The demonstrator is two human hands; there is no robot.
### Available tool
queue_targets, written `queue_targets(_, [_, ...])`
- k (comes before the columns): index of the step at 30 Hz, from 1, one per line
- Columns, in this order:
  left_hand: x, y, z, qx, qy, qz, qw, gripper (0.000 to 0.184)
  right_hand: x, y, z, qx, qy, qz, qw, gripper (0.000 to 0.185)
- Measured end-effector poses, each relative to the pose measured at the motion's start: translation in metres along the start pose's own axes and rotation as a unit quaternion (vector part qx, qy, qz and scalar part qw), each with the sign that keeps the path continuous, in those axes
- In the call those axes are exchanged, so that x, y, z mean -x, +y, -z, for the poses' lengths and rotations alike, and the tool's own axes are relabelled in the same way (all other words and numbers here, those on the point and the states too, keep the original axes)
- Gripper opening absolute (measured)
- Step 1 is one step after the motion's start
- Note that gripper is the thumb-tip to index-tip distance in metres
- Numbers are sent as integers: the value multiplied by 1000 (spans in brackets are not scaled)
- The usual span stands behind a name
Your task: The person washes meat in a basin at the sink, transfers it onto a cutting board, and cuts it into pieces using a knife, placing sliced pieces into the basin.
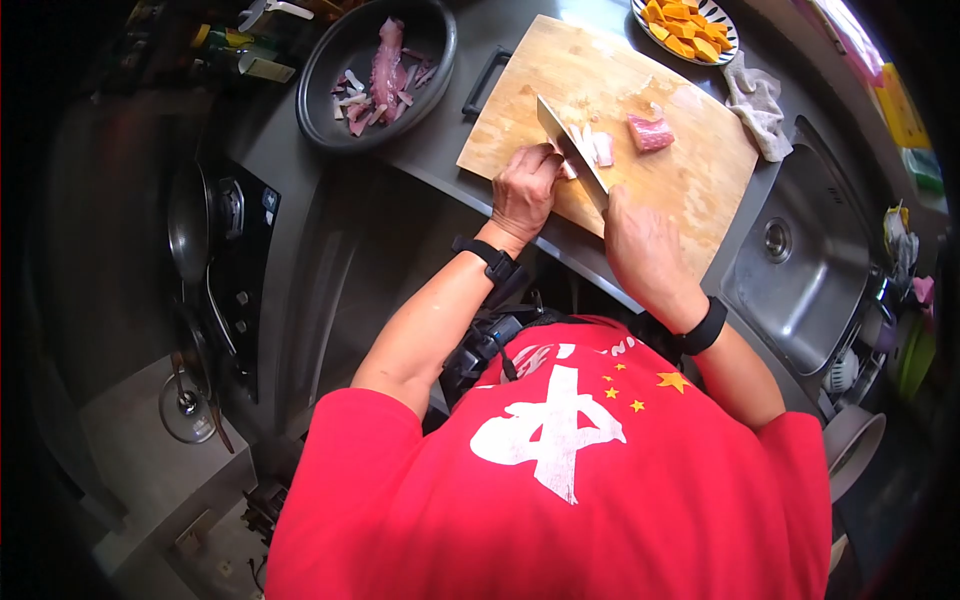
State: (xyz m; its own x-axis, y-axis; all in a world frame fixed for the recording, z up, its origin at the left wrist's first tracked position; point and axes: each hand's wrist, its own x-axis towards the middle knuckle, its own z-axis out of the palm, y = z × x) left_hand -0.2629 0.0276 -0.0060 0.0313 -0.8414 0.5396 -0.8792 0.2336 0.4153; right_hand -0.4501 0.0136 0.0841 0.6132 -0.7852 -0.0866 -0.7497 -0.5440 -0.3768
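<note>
A wooden cutting board (690, 190) lies at a slant on the counter. My right hand (645, 240) is wrapped round the handle of a kitchen knife (572, 145), whose blade stands on edge over the board. On the blade's left, my left hand (525, 190) has its fingers curled down on a small piece of meat (568, 170), mostly hidden under the fingertips. Pale cut slices (601, 148) lie against the blade's right side. Farther right on the board sits a chunk of raw pink meat (650, 133).
A dark bowl (312, 95) with a long strip of meat and scraps stands left of the board. Orange chunks fill a patterned plate (735, 45) at the back. A grey cloth (757, 105) lies beside the sink (800, 270); a stove with a pan (188, 225) is far left.
</note>
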Motion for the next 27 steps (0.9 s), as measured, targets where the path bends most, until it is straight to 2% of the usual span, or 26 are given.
queue_targets(7, [2, -5, -2, -23, -9, -6, 1000, 15, -1, 5, -13, -26, 1, -3, 1000, 7])
queue_targets(9, [2, -6, -2, -32, -23, -19, 999, 22, -4, 7, -11, -33, -10, -9, 999, 7])
queue_targets(17, [1, -10, -3, -26, -34, -19, 999, 21, -18, -1, -7, -54, -49, -18, 997, 9])
queue_targets(19, [2, -9, -2, -28, -37, -20, 999, 19, -24, 1, -17, -81, 6, 31, 996, 9])
queue_targets(23, [-2, -11, -5, -17, -16, -37, 999, 13, -28, 14, -27, -80, 45, 48, 995, 9])
queue_targets(25, [-8, -10, 0, -23, -4, -49, 999, 10, -30, 22, -26, -126, 18, -11, 992, 11])
queue_targets(27, [-6, -6, 4, 17, -59, -20, 998, 6, -24, 29, -18, -122, 23, -35, 992, 12])
